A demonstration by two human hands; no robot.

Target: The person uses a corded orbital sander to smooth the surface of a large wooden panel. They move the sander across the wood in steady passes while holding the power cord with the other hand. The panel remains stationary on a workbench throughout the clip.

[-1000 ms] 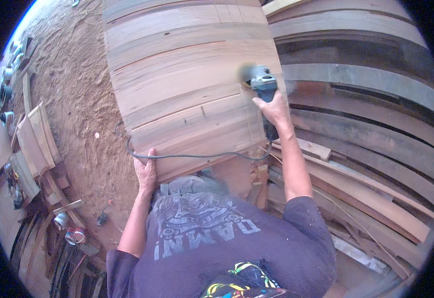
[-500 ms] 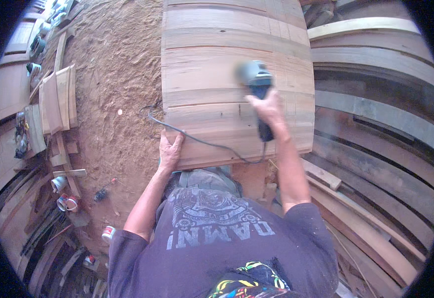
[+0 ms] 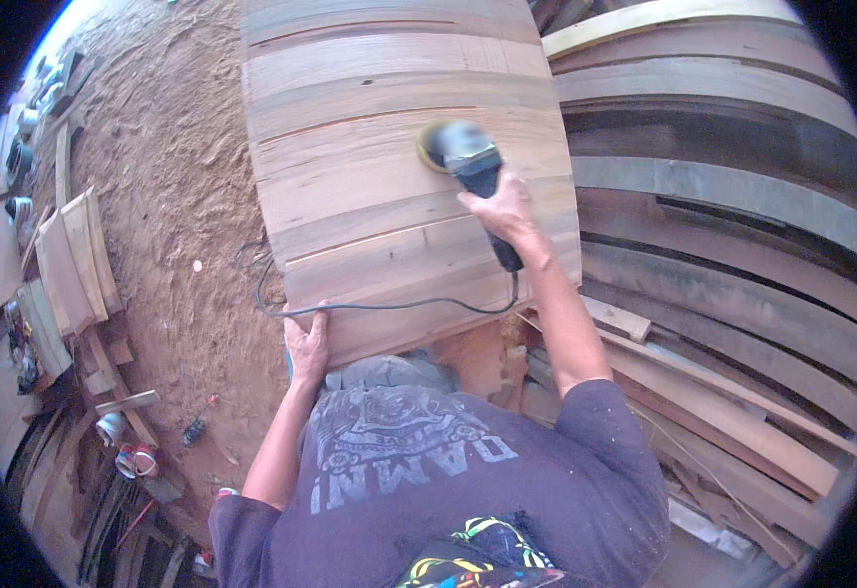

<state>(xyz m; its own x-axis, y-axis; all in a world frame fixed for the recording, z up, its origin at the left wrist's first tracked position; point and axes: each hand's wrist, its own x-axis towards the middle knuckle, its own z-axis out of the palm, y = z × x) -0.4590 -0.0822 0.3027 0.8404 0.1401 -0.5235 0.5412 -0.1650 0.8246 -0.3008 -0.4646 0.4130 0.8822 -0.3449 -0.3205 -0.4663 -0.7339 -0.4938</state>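
Observation:
My right hand (image 3: 509, 208) is wrapped around the dark handle of an angle grinder (image 3: 478, 162). Its yellowish round sanding disc (image 3: 435, 147) lies against the wooden panel (image 3: 370, 186), a broad board of joined planks with several long grooves. The grinder's head is blurred. At the panel's near left corner, my left hand (image 3: 306, 343) grips the edge, thumb on the top face; its other fingers are partly hidden. A dark power cord (image 3: 399, 303) runs from the grinder's rear end across the panel, past my left fingertips.
Long stacked planks (image 3: 723, 186) fill the right side. Sawdust-covered ground (image 3: 174, 196) lies to the left, with offcut boards (image 3: 74, 260), small cans (image 3: 134, 459) and a small dark tool (image 3: 193, 429) farther out. A loop of cord hangs beside the panel's left edge.
The view has shifted, so the panel appears farther left and tilted. The grinder's head has swung leftward over the panel, its disc now visible. My left hand stays at the near left corner.

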